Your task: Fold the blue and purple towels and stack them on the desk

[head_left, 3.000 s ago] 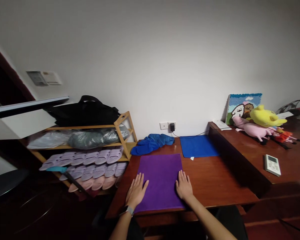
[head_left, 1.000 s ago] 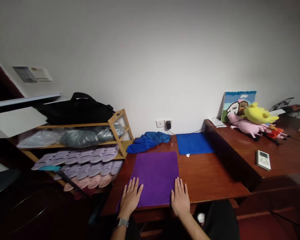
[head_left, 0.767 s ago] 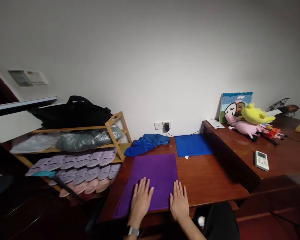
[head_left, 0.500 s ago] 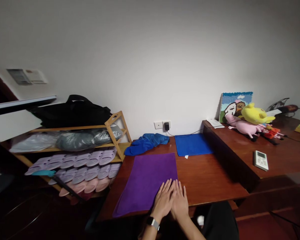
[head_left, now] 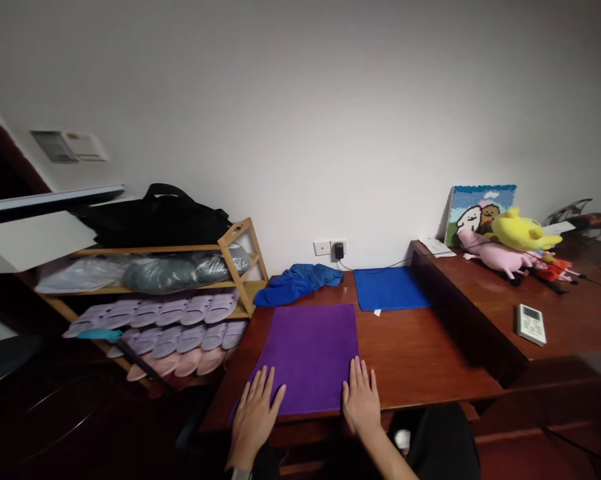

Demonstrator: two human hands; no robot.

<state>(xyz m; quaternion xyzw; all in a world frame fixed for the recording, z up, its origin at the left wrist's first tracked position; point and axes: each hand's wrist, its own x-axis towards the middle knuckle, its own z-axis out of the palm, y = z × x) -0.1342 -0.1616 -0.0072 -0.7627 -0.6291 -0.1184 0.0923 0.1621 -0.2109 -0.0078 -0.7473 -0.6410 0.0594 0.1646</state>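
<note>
At the left, a wooden rack (head_left: 155, 250) carries a black bag (head_left: 160, 221) on top, plastic-wrapped bundles (head_left: 165, 273) on the shelf beneath, and lilac and pink slippers (head_left: 170, 309) in rows lower down. The left hand (head_left: 254, 415) lies palm down over the purple cloth's near-left corner, its fingers straight, loosely spread, gripping nothing. A crumpled blue cloth (head_left: 300, 283) lies by the far-left corner of the surface (head_left: 420, 353). The purple cloth (head_left: 310, 350) is spread flat from the near edge toward the far edge; which side is longer cannot be told. The right hand (head_left: 361, 405) rests at its near-right corner, fingers straight and close together, gripping nothing. A flat blue cloth (head_left: 391, 289) lies along the far edge, farther right.
</note>
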